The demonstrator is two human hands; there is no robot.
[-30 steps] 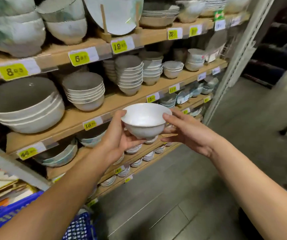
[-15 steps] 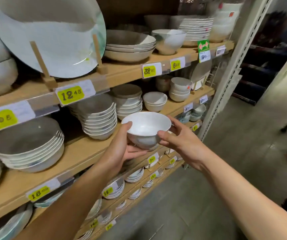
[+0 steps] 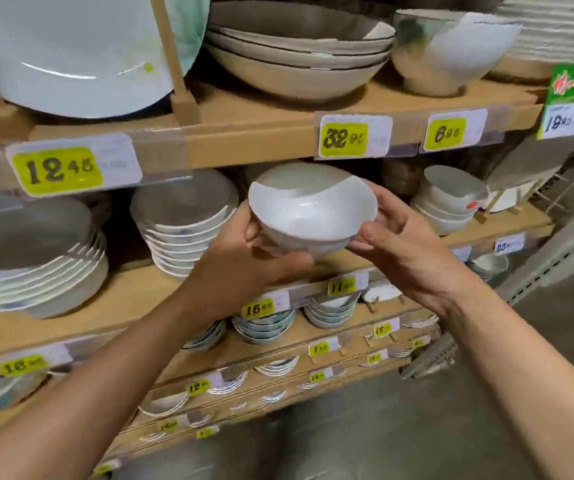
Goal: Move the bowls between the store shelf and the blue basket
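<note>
Our left hand (image 3: pixel 244 261) cups the white bowl (image 3: pixel 313 209) from below and our right hand (image 3: pixel 407 251) pinches its rim, before the shelf (image 3: pixel 133 296). Bowl stacks (image 3: pixel 181 237) sit left of our hands. The bowl is nearer the shelf than before.

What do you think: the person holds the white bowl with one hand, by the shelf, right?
Not one hand. In the head view both the left hand and the right hand hold the white bowl by the shelf.
</note>
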